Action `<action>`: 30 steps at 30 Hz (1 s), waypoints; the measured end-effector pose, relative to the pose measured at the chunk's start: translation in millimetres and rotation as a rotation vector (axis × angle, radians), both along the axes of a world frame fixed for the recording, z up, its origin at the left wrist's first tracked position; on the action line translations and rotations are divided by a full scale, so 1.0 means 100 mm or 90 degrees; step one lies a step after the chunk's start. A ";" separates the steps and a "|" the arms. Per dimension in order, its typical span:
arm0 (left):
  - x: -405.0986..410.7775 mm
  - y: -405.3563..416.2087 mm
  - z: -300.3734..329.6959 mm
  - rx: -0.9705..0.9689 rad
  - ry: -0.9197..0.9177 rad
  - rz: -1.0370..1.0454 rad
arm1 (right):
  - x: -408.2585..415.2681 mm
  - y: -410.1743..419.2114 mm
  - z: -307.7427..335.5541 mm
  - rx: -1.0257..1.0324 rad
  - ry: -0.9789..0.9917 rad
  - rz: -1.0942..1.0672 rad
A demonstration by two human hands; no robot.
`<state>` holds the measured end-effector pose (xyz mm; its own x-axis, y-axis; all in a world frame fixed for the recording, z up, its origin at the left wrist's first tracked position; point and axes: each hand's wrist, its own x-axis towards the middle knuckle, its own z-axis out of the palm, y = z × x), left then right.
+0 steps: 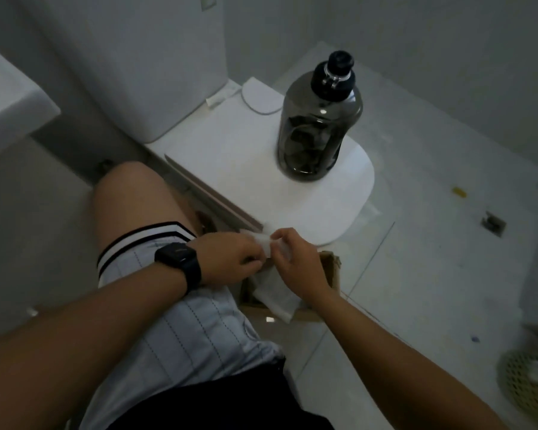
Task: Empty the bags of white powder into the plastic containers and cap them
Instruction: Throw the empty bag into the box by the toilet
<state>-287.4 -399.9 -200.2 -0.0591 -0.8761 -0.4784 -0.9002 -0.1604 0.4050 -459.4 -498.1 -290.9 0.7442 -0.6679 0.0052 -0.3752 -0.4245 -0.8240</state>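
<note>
A white powder bag [266,239] is pinched at its top edge between my two hands, just off the front edge of the closed toilet lid [246,150]. My left hand [230,257], a black watch on its wrist, pinches the bag's left side. My right hand [295,262] pinches its right side. A large smoky dark plastic container [319,128] with a black cap stands upright on the lid, well beyond both hands. Below my hands sits a cardboard box [331,271] holding more white bags [277,297].
The toilet tank [156,66] rises behind the lid. A sink edge [10,88] juts in at the far left. My bare knee [131,200] is left of the hands. On the tiled floor to the right lie a floor drain [493,224], a small yellow item [458,191] and a mesh basket [528,386].
</note>
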 end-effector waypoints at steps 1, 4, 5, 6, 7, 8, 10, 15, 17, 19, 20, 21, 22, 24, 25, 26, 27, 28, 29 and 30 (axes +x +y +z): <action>-0.01 0.00 -0.04 0.009 -0.018 -0.021 | -0.05 0.04 -0.12 -0.024 0.025 0.033; -0.04 -0.05 -0.09 0.032 -0.044 -0.048 | -0.13 0.12 -0.43 -0.093 0.114 0.117; -0.04 -0.07 -0.10 0.047 -0.052 -0.055 | -0.13 0.12 -0.53 -0.102 0.144 0.140; -0.02 -0.08 -0.14 0.064 -0.063 -0.064 | -0.13 0.13 -0.62 -0.095 0.183 0.156; 0.00 -0.10 -0.17 0.078 -0.077 -0.073 | -0.13 0.12 -0.70 -0.083 0.229 0.164; 0.03 -0.11 -0.20 0.090 -0.087 -0.080 | -0.11 0.10 -0.77 -0.069 0.276 0.164; 0.06 -0.13 -0.24 0.113 -0.103 -0.092 | -0.08 0.05 -0.88 -0.046 0.359 0.154; 0.04 -0.16 -0.25 0.125 -0.112 -0.101 | 0.00 -0.03 -1.04 -0.027 0.644 0.249; 0.04 -0.16 -0.25 0.125 -0.115 -0.102 | 0.02 -0.04 -1.07 -0.022 0.716 0.274; 0.05 -0.15 -0.26 0.123 -0.118 -0.099 | 0.04 -0.02 -1.08 -0.010 0.728 0.244; 0.05 -0.14 -0.25 0.120 -0.118 -0.099 | 0.04 0.00 -1.08 -0.028 0.716 0.217; 0.05 -0.14 -0.26 0.115 -0.120 -0.097 | 0.06 0.03 -1.07 -0.074 0.688 0.192; 0.05 -0.14 -0.26 0.110 -0.120 -0.096 | 0.07 0.06 -1.09 -0.137 0.645 0.176; 0.04 -0.13 -0.28 0.099 -0.121 -0.095 | 0.10 0.13 -1.14 -0.222 0.585 0.214; 0.04 -0.13 -0.28 0.096 -0.121 -0.097 | 0.11 0.16 -1.19 -0.235 0.586 0.262; 0.03 -0.13 -0.29 0.096 -0.121 -0.098 | 0.10 0.19 -1.25 -0.231 0.600 0.311; 0.03 -0.13 -0.29 0.098 -0.122 -0.101 | 0.08 0.21 -1.32 -0.216 0.627 0.348; 0.03 -0.13 -0.29 0.101 -0.125 -0.105 | 0.05 0.22 -1.38 -0.192 0.660 0.369; 0.03 -0.13 -0.30 0.105 -0.127 -0.109 | 0.03 0.21 -1.44 -0.163 0.694 0.378; 0.03 -0.13 -0.30 0.108 -0.129 -0.113 | 0.01 0.20 -1.49 -0.131 0.728 0.381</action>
